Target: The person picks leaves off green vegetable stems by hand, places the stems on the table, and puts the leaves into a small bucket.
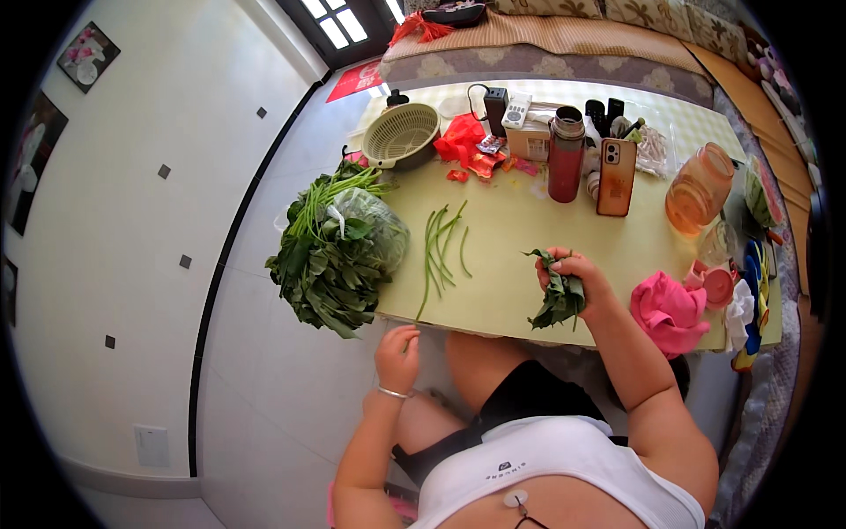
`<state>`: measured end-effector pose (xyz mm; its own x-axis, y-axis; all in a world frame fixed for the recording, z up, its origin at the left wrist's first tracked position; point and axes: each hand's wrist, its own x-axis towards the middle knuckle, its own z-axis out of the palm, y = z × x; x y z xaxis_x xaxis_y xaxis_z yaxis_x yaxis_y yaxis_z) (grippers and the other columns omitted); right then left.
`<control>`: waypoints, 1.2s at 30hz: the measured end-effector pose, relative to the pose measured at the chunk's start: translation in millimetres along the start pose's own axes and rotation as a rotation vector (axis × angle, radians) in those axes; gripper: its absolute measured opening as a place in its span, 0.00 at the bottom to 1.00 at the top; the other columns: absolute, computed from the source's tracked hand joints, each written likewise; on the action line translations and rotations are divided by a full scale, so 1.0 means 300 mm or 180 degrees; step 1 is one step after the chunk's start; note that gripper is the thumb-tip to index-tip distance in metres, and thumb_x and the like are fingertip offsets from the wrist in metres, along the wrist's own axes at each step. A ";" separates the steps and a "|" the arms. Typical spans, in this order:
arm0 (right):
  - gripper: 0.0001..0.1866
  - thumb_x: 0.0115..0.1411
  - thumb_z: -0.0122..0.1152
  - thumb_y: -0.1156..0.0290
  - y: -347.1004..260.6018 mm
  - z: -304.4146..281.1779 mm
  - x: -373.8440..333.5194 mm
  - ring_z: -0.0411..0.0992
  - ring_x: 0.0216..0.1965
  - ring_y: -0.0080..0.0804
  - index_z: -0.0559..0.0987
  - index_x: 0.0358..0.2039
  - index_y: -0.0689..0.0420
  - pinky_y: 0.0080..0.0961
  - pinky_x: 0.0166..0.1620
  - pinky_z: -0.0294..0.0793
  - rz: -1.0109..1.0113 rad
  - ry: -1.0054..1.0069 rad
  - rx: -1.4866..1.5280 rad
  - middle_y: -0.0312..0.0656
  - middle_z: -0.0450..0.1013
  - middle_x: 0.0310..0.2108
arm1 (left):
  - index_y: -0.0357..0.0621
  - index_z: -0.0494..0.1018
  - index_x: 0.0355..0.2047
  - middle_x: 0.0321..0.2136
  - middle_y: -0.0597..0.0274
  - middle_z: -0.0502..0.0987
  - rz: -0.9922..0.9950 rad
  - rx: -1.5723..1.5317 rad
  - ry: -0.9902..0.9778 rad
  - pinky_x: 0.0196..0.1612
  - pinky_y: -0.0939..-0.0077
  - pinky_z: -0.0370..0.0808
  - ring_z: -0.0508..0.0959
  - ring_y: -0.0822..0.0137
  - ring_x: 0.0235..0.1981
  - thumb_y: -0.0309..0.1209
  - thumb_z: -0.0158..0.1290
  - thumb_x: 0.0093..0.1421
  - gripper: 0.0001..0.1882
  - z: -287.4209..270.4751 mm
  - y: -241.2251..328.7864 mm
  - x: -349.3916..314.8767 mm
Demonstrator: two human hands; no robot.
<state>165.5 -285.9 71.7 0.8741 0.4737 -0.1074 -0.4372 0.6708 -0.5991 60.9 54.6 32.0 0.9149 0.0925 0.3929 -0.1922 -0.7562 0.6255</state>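
Note:
My right hand [582, 271] is closed around a small bunch of dark green leaves [560, 298], held over the front part of the table; the leaves hang below the fingers. At the table's front edge, my left hand [398, 357] is pinched closed at the lower end of a green stem [424, 295]. Several loose green stems [441, 251] lie on the tabletop just beyond it. A large heap of leafy greens [326, 278] sits at the table's left corner, its leaves drooping over the edge. A clear plastic bag [377, 227] is against the heap.
On the pale yellow table [502, 264] stand a green colander [401, 137], red wrappers [463, 141], a dark red flask [566, 159], an upright phone [615, 176] and a clear orange-tinted jar [699, 189]. A pink cloth [670, 310] lies at the right. Behind is a covered sofa [546, 40].

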 end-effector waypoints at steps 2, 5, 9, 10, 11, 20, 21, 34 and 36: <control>0.11 0.51 0.52 0.79 0.001 -0.015 -0.009 0.73 0.32 0.30 0.73 0.36 0.63 0.24 0.32 0.76 -0.0028 0.0069 0.0004 0.46 0.74 0.34 | 0.40 0.78 0.30 0.33 0.56 0.79 -0.0079 0.0097 0.0157 0.44 0.69 0.74 0.78 0.57 0.37 0.22 0.54 0.53 0.04 -0.024 -0.089 -0.056; 0.11 0.50 0.54 0.77 -0.035 -0.041 -0.058 0.72 0.29 0.30 0.73 0.37 0.62 0.23 0.31 0.75 -0.0195 0.0330 -0.0079 0.47 0.74 0.33 | 0.39 0.78 0.30 0.32 0.56 0.79 -0.0332 0.0363 0.0086 0.43 0.68 0.74 0.78 0.58 0.36 0.22 0.54 0.53 0.05 -0.065 -0.198 -0.113; 0.13 0.51 0.55 0.73 -0.109 -0.106 -0.192 0.70 0.27 0.30 0.73 0.37 0.64 0.22 0.31 0.72 -0.0397 0.0495 -0.0299 0.45 0.72 0.28 | 0.38 0.77 0.32 0.32 0.53 0.79 -0.0735 0.0617 -0.0020 0.42 0.67 0.74 0.78 0.57 0.36 0.25 0.56 0.52 0.07 -0.111 -0.325 -0.166; 0.13 0.51 0.55 0.72 -0.120 -0.105 -0.230 0.70 0.27 0.29 0.73 0.37 0.65 0.22 0.32 0.72 -0.0472 0.0631 -0.0333 0.45 0.71 0.27 | 0.38 0.77 0.33 0.33 0.52 0.79 -0.0853 0.0652 -0.0096 0.41 0.67 0.74 0.79 0.57 0.36 0.27 0.56 0.52 0.08 -0.111 -0.360 -0.182; 0.14 0.51 0.55 0.72 -0.132 -0.108 -0.260 0.70 0.27 0.29 0.73 0.37 0.65 0.21 0.32 0.71 -0.0529 0.0774 -0.0352 0.45 0.71 0.27 | 0.38 0.77 0.34 0.34 0.51 0.79 -0.0965 0.0863 -0.0409 0.43 0.65 0.74 0.78 0.55 0.37 0.30 0.56 0.53 0.10 -0.117 -0.390 -0.207; 0.15 0.50 0.60 0.65 -0.255 -0.199 -0.746 0.69 0.27 0.21 0.74 0.36 0.62 0.14 0.27 0.66 -0.0554 0.1280 -0.1684 0.39 0.71 0.25 | 0.34 0.75 0.44 0.36 0.41 0.79 -0.1852 0.1162 -0.2258 0.45 0.59 0.74 0.79 0.47 0.39 0.45 0.55 0.54 0.26 -0.121 -0.463 -0.279; 0.15 0.50 0.61 0.65 -0.261 -0.187 -0.796 0.69 0.27 0.21 0.75 0.35 0.62 0.14 0.28 0.66 -0.0398 0.1441 -0.1903 0.38 0.71 0.25 | 0.34 0.75 0.44 0.36 0.40 0.79 -0.1900 0.1161 -0.2259 0.45 0.59 0.74 0.78 0.47 0.40 0.45 0.55 0.54 0.26 -0.125 -0.444 -0.290; 0.13 0.50 0.61 0.66 -0.138 -0.158 -0.575 0.66 0.19 0.21 0.72 0.31 0.62 0.14 0.22 0.63 -0.0649 0.0995 -0.1441 0.39 0.69 0.20 | 0.37 0.76 0.42 0.39 0.40 0.77 -0.1632 0.1667 -0.2466 0.47 0.56 0.72 0.76 0.45 0.43 0.50 0.49 0.57 0.27 -0.158 -0.400 -0.266; 0.13 0.50 0.61 0.65 -0.110 -0.166 -0.475 0.65 0.17 0.23 0.72 0.31 0.61 0.17 0.21 0.62 -0.0524 0.0688 -0.1409 0.39 0.68 0.18 | 0.37 0.76 0.41 0.38 0.41 0.77 -0.1663 0.1657 -0.2386 0.46 0.56 0.72 0.76 0.45 0.42 0.50 0.48 0.58 0.26 -0.161 -0.397 -0.282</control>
<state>65.9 -403.8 67.1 0.9680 0.2221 -0.1170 -0.1997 0.3987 -0.8951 -10.8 168.1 -43.0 0.8598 0.1973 -0.4710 0.3033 -0.9394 0.1601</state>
